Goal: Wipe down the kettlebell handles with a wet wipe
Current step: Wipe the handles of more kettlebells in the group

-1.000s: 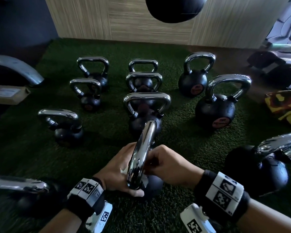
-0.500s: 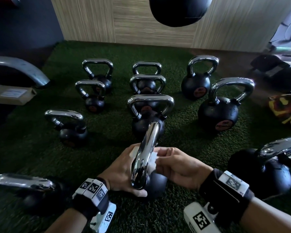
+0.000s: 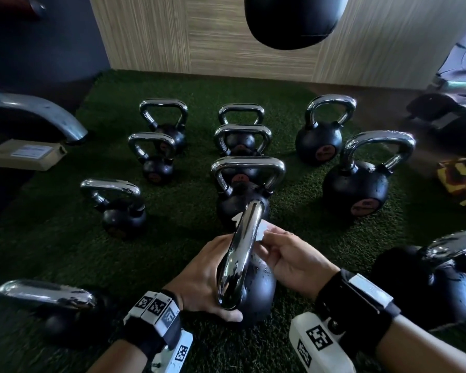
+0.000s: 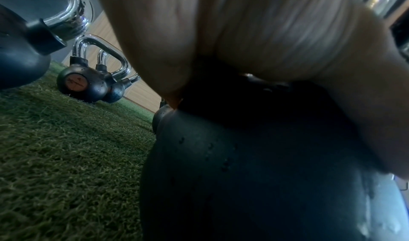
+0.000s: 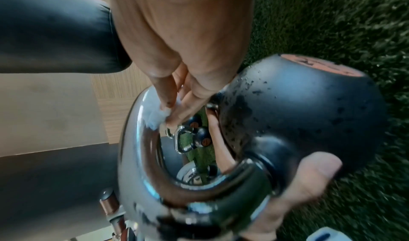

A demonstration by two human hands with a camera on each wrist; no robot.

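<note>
The nearest kettlebell [image 3: 256,294] is a black ball with a chrome handle [image 3: 240,254], seen edge-on on the green turf. My left hand [image 3: 199,275] grips the top of the ball at the handle's base, thumb [image 5: 309,183] on the near side and fingers [image 5: 219,139] passing under the handle. My right hand [image 3: 269,243] pinches a white wet wipe [image 3: 261,232] against the upper right side of the handle. In the right wrist view the wipe [image 5: 157,117] is pressed on the chrome by the fingertips. The left wrist view shows only my palm and the dark ball [image 4: 243,174].
Several other chrome-handled kettlebells stand on the turf [image 3: 65,251], one close ahead [image 3: 242,200], one at each side near my wrists. A black punching bag [image 3: 293,17] hangs above. A cardboard box [image 3: 24,154] and a curved metal leg [image 3: 38,114] lie left, a yellow-red cloth [image 3: 460,181] right.
My right hand has slid up the handle from near the ball, and the white wipe has come into sight at its fingertips. My left hand keeps its hold.
</note>
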